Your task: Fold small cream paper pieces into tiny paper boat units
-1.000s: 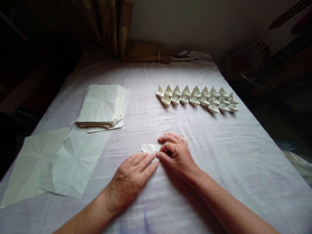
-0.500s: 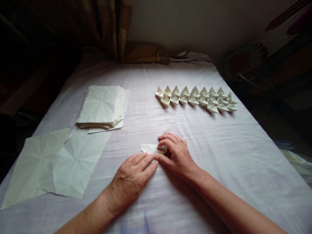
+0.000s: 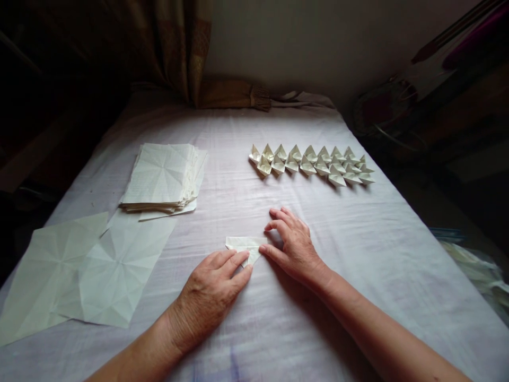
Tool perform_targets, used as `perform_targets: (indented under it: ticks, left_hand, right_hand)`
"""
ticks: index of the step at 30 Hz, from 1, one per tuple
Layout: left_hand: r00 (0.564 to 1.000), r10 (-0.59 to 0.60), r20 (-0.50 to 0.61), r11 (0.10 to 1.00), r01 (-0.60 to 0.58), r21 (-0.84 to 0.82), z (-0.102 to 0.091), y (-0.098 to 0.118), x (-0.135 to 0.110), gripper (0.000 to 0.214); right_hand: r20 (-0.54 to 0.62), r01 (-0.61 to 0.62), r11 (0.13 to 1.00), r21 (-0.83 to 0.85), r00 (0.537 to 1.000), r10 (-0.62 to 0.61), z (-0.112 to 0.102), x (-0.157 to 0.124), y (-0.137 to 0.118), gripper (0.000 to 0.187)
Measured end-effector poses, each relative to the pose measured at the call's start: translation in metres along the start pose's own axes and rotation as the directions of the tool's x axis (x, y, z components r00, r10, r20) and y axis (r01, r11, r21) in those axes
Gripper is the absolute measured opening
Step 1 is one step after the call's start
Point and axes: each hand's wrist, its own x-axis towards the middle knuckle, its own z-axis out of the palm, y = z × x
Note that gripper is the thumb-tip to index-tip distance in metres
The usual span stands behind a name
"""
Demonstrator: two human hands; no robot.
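Note:
A small folded piece of white paper lies flat on the sheet in front of me, with a straight upper edge and a point toward me. My left hand holds it down at the lower left, the fingertips pressed on it and the thumb beside its point. At the paper's right end is my right hand, its thumb tip touching the edge. The other right fingers are raised, curved and apart from the paper.
Several folded paper pieces stand in interlocked rows at the back right. A stack of creased paper sheets lies at the back left. Closer, two loose creased sheets overlap. A curtain hangs beyond the sheet-covered surface.
My right hand has shifted slightly right and its fingers have lifted off the folded paper, uncovering its right end. My left hand stays on the paper. The whole view has shifted slightly.

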Motion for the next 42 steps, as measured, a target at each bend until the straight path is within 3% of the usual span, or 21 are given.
perform_targets:
  ticks: [2,8,17,26,32,36,42]
  left_hand:
    - [1.0,0.009,0.006,1.0,-0.009,0.01,-0.001,0.0,0.0,0.026]
    - [0.999,0.047,0.02,0.998,-0.048,0.048,-0.003,0.0,0.0,0.028]
    - [0.998,0.051,0.046,0.998,-0.053,0.035,-0.004,-0.001,-0.002,0.029]
    - [0.998,0.054,0.04,0.997,-0.056,0.057,-0.003,0.0,-0.002,0.025]
    - [0.998,0.061,0.019,0.997,-0.062,0.055,-0.001,-0.001,-0.002,0.025]
    - [0.999,0.047,0.008,0.998,-0.047,0.028,0.001,0.0,-0.004,0.027]
    - [0.999,0.039,0.01,0.998,-0.04,0.041,-0.002,0.001,-0.003,0.026]
  right_hand:
    - [0.002,0.0,1.0,-0.019,1.0,0.0,0.001,-0.001,-0.005,0.03]
    - [0.051,-0.025,0.995,-0.098,0.998,0.031,0.007,-0.004,-0.023,0.065]
    - [0.037,-0.049,0.993,-0.111,0.998,0.053,-0.003,0.005,0.004,0.055]
    - [0.004,-0.05,0.993,-0.109,0.999,0.05,0.002,0.002,0.001,0.05]
    - [-0.004,0.048,0.991,-0.125,0.999,-0.048,0.0,-0.008,-0.004,0.042]
    - [0.163,0.278,0.953,-0.118,0.952,-0.258,-0.002,-0.028,-0.025,0.044]
    - [0.219,0.243,0.954,-0.177,0.954,-0.203,-0.009,-0.036,-0.02,0.045]
